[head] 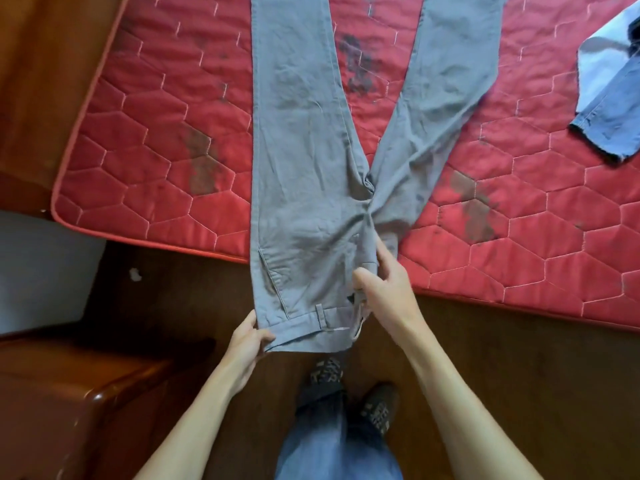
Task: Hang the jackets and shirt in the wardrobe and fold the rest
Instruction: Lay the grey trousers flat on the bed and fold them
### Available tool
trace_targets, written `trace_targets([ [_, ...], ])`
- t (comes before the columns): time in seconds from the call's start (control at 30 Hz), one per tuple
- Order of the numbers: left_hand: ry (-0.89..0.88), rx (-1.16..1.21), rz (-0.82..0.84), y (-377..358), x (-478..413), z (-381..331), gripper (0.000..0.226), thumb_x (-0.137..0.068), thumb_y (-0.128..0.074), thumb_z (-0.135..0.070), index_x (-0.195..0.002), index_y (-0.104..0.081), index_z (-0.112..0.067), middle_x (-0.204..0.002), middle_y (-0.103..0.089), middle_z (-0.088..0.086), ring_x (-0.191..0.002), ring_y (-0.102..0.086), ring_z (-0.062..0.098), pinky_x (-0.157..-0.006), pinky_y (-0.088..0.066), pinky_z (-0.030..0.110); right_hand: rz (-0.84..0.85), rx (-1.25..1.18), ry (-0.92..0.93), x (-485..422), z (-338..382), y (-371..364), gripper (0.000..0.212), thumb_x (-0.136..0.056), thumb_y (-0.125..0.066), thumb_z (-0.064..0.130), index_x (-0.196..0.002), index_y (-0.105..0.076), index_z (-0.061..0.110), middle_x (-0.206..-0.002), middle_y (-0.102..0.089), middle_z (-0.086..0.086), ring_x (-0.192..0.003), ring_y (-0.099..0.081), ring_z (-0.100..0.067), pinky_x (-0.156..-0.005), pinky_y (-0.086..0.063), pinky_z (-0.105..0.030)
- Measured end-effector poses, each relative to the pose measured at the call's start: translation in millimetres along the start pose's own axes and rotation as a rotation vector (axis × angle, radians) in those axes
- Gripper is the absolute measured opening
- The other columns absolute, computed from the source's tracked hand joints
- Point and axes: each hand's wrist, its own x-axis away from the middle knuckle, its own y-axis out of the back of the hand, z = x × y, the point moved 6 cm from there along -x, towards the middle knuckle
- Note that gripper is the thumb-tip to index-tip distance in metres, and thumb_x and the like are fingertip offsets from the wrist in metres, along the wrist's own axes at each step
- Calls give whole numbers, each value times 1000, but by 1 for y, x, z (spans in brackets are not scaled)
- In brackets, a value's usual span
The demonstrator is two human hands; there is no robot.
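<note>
The grey trousers (311,188) lie on the red mattress (156,133) with the legs running to the far side and splayed in a V. The waist hangs over the near edge, above the wooden floor (485,358). The left hand (247,341) grips the left corner of the waistband, its fingers (266,336) curled round the hem. The right hand (388,292) is at the fly, pinching the front fold between thumb and fingers, with the forefinger stretched along the seam towards the crotch. Only the left half of the waist shows flat; the right half looks bunched or tucked under at the fly, though I can't tell exactly how it lies.

This looks like the folding part of the job, with the trousers being squared up before the first fold. The legs are well apart, so the next move probably calls for bringing one leg over the other, seam on seam. Lifting the right leg across to the left would do that, with the waist corners brought together first. The cloth is creased around the seat and will want smoothing once the halves are stacked. With so much waist hanging off the bed, the trousers could slide towards the floor if both hands let go.

A pair of blue jeans (606,109) lies at the far right of the mattress, well apart from the trousers
</note>
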Motion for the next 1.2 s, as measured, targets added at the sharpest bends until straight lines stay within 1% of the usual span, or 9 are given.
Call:
trace_targets([
  [0.13, -26, 29, 56, 3, 5, 0, 48, -94, -45, 7, -128, -60, -24, -120, -71, 13, -106, -69, 37, -94, -54, 54, 230, 256, 5, -7, 19, -88, 81, -79, -55, 20, -151, -30, 48, -134, -47, 35, -80, -59, 9, -67, -48, -11],
  [0.37, 38, 308, 68, 7, 3, 11, 41, -99, -33, -8, -128, -61, -14, -111, -73, 14, -97, -67, 28, -87, -51, 43, 576, 1008, -40, 9, -74, -150, 69, -83, -57, 33, -146, -30, 30, -120, -65, -13, -115, -57, -37, -91, -48, -40],
  [0.5, 83, 373, 116, 0, 0, 12, 37, -104, -39, -29, -116, -66, -7, -105, -72, 21, -92, -71, 28, -76, -58, 38, 597, 917, -83, 22, -115, -143, 95, -79, -56, 28, -157, -1, 35, -113, -69, -9, -105, -63, -33, -85, -52, -39],
  [0.63, 16, 153, 79, 2, -2, 19, 26, -99, -60, -27, -121, -64, -13, -113, -74, 12, -102, -72, 28, -83, -58, 45, 569, 768, -37, 33, -132, -125, 86, -78, -55, 20, -154, -19, 38, -94, -62, 3, -86, -60, -16, -81, -52, -37],
  [0.77, 27, 136, 15, 12, -5, 25, 24, -98, -60, -19, -121, -63, -11, -112, -74, 13, -100, -73, 27, -90, -58, 49, 100, 689, 13, 26, -134, -78, 39, -84, -57, 14, -121, -57, 27, -100, -54, 4, -92, -56, -15, -85, -49, -35],
  [0.87, 30, 116, 53, 14, -2, 16, 28, -95, -64, -17, -122, -62, -11, -118, -72, 13, -103, -72, 26, -93, -57, 47, -249, 561, -121, 19, -138, -35, 44, -86, -69, 24, -127, -53, 18, -115, -50, -3, -108, -52, -22, -97, -45, -40],
  [1.03, 3, 174, 275, 4, 15, -1, 40, -89, -67, -11, -128, -58, -10, -124, -70, 10, -116, -66, 29, -100, -52, 50, -86, 88, -479, 19, -151, -21, 48, -84, -74, 47, -119, -60, 17, -114, -68, 3, -98, -67, -12, -78, -55, -29],
  [1.1, 17, 140, 222, 7, 13, 6, 39, -90, -68, -9, -127, -59, -8, -120, -72, 11, -111, -68, 28, -94, -56, 47, -60, 61, -478, 22, -159, -17, 33, -86, -74, 39, -110, -69, 16, -104, -75, 1, -87, -72, -13, -66, -57, -27],
  [1.2, 75, -147, -5, 15, -1, 31, 32, -86, -74, -4, -117, -64, -6, -108, -74, 15, -94, -74, 28, -81, -62, 41, -41, 287, -521, 20, -176, -10, 24, -86, -76, 32, -103, -72, 16, -100, -76, -2, -89, -72, -18, -81, -60, -39],
])
